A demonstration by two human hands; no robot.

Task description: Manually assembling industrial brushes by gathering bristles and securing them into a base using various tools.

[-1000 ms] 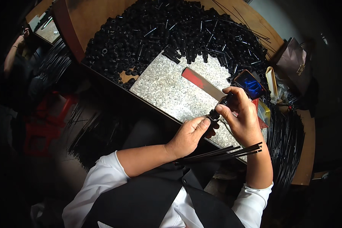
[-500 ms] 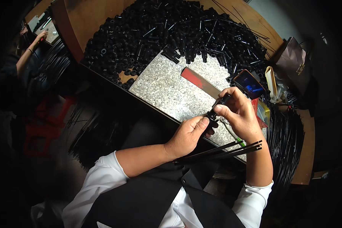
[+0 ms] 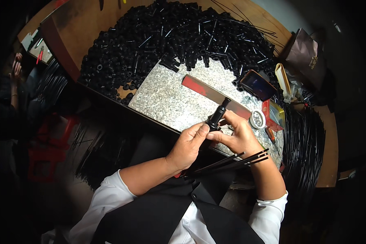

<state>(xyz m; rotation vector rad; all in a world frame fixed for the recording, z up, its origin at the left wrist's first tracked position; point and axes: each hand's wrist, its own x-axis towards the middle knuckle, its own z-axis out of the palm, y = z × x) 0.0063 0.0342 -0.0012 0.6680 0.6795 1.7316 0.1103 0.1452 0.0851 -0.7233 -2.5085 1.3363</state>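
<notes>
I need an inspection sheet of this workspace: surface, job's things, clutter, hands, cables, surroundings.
Surface: wooden table with speckled metal sheet.
Job's things: black tube part held by both hands; thin black rods below the hands.
Clutter: pile of black parts, phone, round tin, red box, brown bag.
Hands: left hand and right hand grip the part.
Cables: nothing seen.
Surroundings: another person at far left.

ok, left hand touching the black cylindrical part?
Touching. The head view shows the left hand with its fingertips pressed against the lower end of the black cylindrical part; no gap is visible.
</notes>
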